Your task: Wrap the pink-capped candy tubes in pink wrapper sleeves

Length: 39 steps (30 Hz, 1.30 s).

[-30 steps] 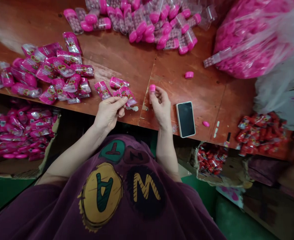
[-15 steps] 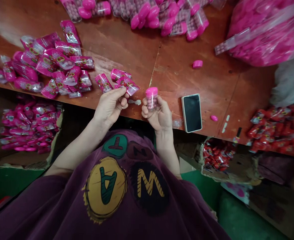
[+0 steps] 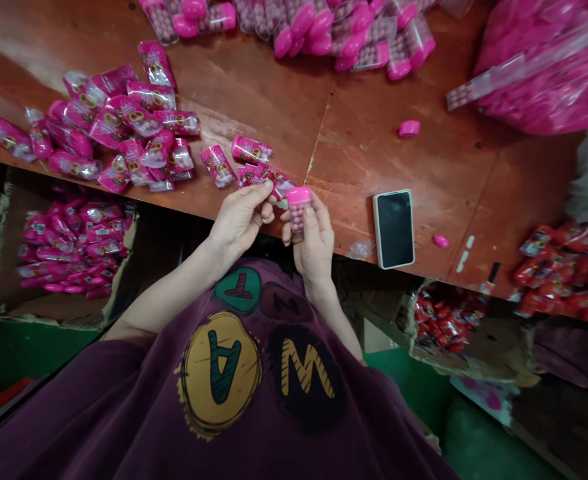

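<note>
My right hand (image 3: 315, 250) is closed around a small clear candy bottle (image 3: 298, 212). Pink balls fill it, and its pink cap points up and away from me. Just left of it, my left hand (image 3: 241, 220) pinches a pink printed plastic sleeve (image 3: 281, 185) between thumb and fingers. The sleeve's clear right end lies at the bottle's cap; whether they touch I cannot tell. Beyond the left hand, a printed sleeve (image 3: 218, 165) and another pink printed piece (image 3: 251, 149) lie on the wooden table (image 3: 359, 160).
A pile of sleeved bottles (image 3: 124, 120) lies left, above a carton of pink packs (image 3: 74, 243). Unsleeved bottles (image 3: 324, 30) line the back. At right are a phone (image 3: 394, 229), loose caps (image 3: 409, 128), a big pink bag (image 3: 544, 73) and red packs (image 3: 569, 267).
Both hands have come closer together, bringing the sleeve's end to the bottle's cap. My right thumb now lies across the bottle's side. The whole view has shifted slightly.
</note>
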Tool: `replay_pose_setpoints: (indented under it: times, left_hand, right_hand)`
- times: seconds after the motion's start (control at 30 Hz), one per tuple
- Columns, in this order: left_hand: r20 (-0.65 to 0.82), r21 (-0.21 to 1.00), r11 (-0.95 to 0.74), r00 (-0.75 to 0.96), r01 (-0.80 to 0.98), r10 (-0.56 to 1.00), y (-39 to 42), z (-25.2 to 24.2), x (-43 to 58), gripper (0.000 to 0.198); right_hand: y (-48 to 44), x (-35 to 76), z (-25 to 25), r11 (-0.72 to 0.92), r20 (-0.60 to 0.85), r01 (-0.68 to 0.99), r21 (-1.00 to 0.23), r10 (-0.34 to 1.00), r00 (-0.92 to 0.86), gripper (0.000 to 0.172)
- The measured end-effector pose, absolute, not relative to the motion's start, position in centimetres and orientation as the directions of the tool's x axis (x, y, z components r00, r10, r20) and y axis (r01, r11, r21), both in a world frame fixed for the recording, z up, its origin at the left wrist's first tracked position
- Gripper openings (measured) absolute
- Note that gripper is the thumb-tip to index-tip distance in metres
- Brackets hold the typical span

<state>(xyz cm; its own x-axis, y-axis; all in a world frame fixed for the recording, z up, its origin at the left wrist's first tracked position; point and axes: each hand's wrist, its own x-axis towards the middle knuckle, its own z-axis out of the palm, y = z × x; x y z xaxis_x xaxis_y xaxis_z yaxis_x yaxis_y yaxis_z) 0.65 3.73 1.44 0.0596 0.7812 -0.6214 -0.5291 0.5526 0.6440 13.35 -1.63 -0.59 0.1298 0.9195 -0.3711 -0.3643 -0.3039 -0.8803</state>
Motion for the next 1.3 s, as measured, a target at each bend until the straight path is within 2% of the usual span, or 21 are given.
replay_pose_setpoints:
  times: [0.17,0.33,0.43,0.6,0.7,0.8,0.87,1.03,1.17,1.23,1.3]
  left_hand:
    - [-0.618,0.63,0.583,0.124,-0.513,0.776,3.5,1.5,0.8,0.031]
    - [-0.629,0.643,0.645,0.196,-0.414,0.752,3.5,2.3,0.5,0.031]
    - [-0.622,0.644,0.667,0.252,-0.374,0.741,3.6,2.4,0.4,0.039]
    - [-0.608,0.635,0.692,0.331,-0.344,0.722,3.7,1.6,0.5,0.048]
    - [-0.595,0.63,0.704,0.379,-0.328,0.709,3.5,1.4,0.5,0.046]
    - [-0.6,0.649,0.705,0.378,-0.285,0.705,3.5,1.4,0.5,0.045]
    - [-0.597,0.666,0.698,0.372,-0.264,0.711,3.4,1.4,0.5,0.045]
    - [-0.582,0.671,0.659,0.311,-0.339,0.752,3.4,1.2,0.5,0.044]
    - [-0.593,0.656,0.63,0.232,-0.416,0.771,3.3,1.3,0.7,0.043]
    - [-0.617,0.644,0.65,0.228,-0.404,0.753,3.0,1.4,1.1,0.043]
    - [-0.637,0.634,0.667,0.225,-0.392,0.737,2.6,1.5,1.4,0.043]
  right_hand:
    - [-2.0,12.4,-1.3,-0.239,-0.32,-0.356,-0.903,0.929,0.186,0.045]
    - [-2.2,12.4,-1.2,-0.248,-0.312,-0.345,-0.905,0.939,0.145,0.049]
    - [-2.5,12.5,-1.4,-0.28,-0.313,-0.254,-0.926,0.945,0.096,0.055]
    - [-2.8,12.6,-2.0,-0.209,-0.217,-0.071,-0.975,0.967,0.132,0.061]
    - [-2.3,12.8,-1.7,-0.26,-0.278,-0.168,-0.951,0.956,0.094,0.057]
    - [-1.6,13.3,-1.5,-0.377,-0.39,-0.34,-0.861,0.92,-0.034,0.05]
    - [-1.4,13.5,-1.5,-0.423,-0.42,-0.381,-0.822,0.903,-0.097,0.049]
    - [-1.7,13.7,-2.2,-0.293,-0.304,-0.24,-0.925,0.953,0.008,0.057]
    - [-2.2,13.8,-2.6,-0.367,-0.345,-0.284,-0.886,0.93,-0.127,0.055]
    - [-2.2,13.5,-2.7,-0.356,-0.338,-0.288,-0.889,0.935,-0.112,0.055]
    - [-2.0,13.0,-2.8,-0.287,-0.287,-0.223,-0.931,0.957,-0.035,0.056]
